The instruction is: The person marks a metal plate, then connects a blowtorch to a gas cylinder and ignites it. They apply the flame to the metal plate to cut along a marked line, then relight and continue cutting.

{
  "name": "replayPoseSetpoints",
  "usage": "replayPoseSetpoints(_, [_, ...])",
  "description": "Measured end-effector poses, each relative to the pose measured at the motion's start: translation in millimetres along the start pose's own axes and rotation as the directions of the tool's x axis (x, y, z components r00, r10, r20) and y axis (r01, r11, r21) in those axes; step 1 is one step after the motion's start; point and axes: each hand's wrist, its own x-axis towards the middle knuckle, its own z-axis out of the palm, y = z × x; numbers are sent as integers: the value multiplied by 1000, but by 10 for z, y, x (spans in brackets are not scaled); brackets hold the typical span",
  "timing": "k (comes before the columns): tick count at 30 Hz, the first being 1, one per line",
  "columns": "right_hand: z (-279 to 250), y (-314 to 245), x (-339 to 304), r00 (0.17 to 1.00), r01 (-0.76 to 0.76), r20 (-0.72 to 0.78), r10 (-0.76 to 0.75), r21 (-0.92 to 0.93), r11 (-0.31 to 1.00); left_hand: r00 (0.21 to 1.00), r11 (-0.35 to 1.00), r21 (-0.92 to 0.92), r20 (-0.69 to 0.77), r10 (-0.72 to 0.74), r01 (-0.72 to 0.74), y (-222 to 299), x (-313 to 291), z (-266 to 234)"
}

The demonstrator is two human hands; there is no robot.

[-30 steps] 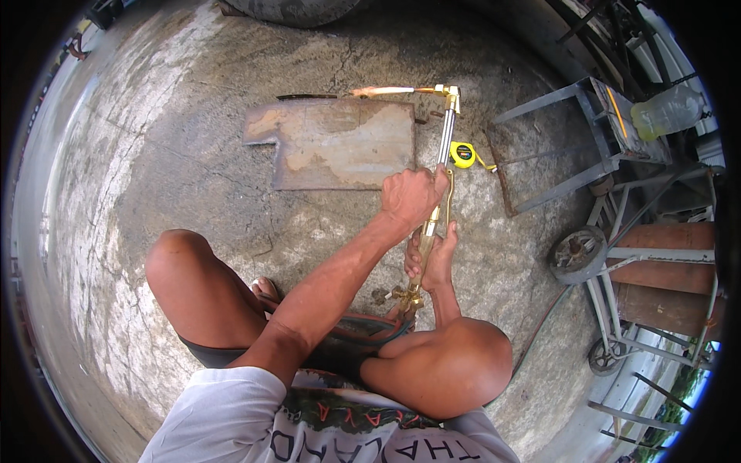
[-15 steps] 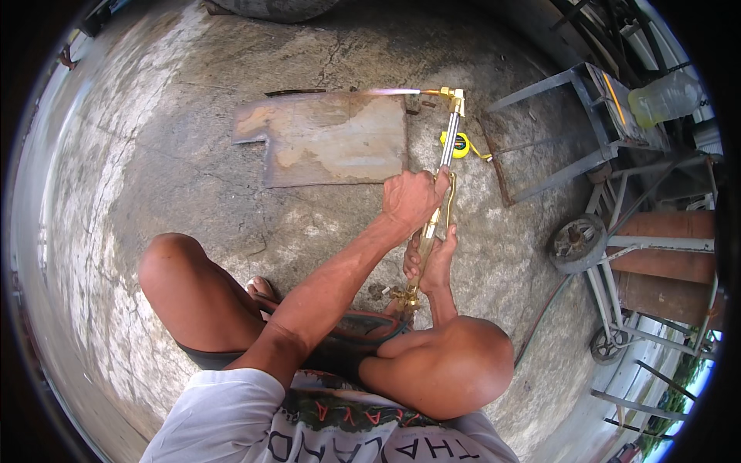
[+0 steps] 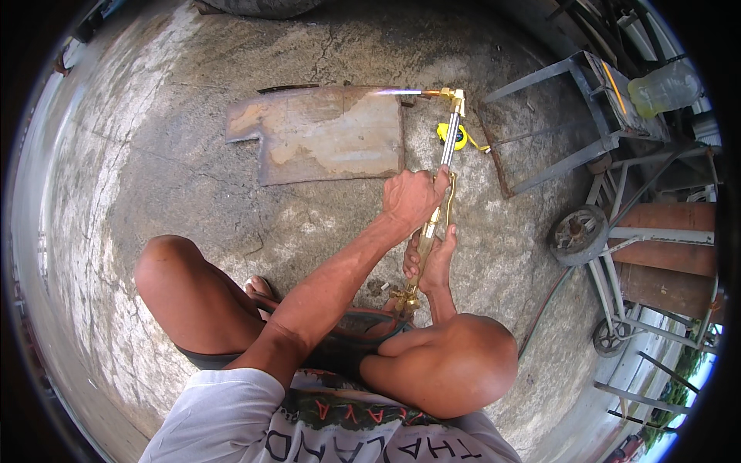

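Gripping the long brass-and-steel cutting torch with both hands, we hold it over the rough grey concrete floor, between and beyond our bent knees. Our left hand is curled around its upper part, below the silver tubes, thumb lying along the shaft. Our right hand wraps the brass handle lower down, fingers on its left and thumb up near the end of the thin brass lever; we cannot tell whether the thumb presses it. From the angled head, a narrow white-and-violet flame points left along the upper right edge of a flat, rust-stained steel plate with a notched lower left corner. A bright yellow tape measure lies right of the plate, partly behind the silver tubes, its blade slightly out. Farther right stand a grey metal frame and a wheeled cart bearing rust-coloured cylinders.
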Motion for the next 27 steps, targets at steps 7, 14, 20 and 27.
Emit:
replayPoseSetpoints(7, [-19, 47, 0, 1000, 7, -8, -7, 5, 1000, 1000, 1000, -18, 13, 23, -23, -27, -22, 6])
replayPoseSetpoints(14, [-52, 169, 4, 997, 13, -81, -7, 63, 998, 996, 993, -103, 56, 68, -62, -141, -78, -32])
replayPoseSetpoints(20, [-24, 192, -47, 993, 52, -110, -44, 76, 996, 917, 873, -479, 382, 113, 93, -411, -247, 63])
replayPoseSetpoints(27, [18, 23, -209, 989, 146, -51, -141, 104, 984, 829, 542, -801, 469, 303, 255, -396, -232, 81])
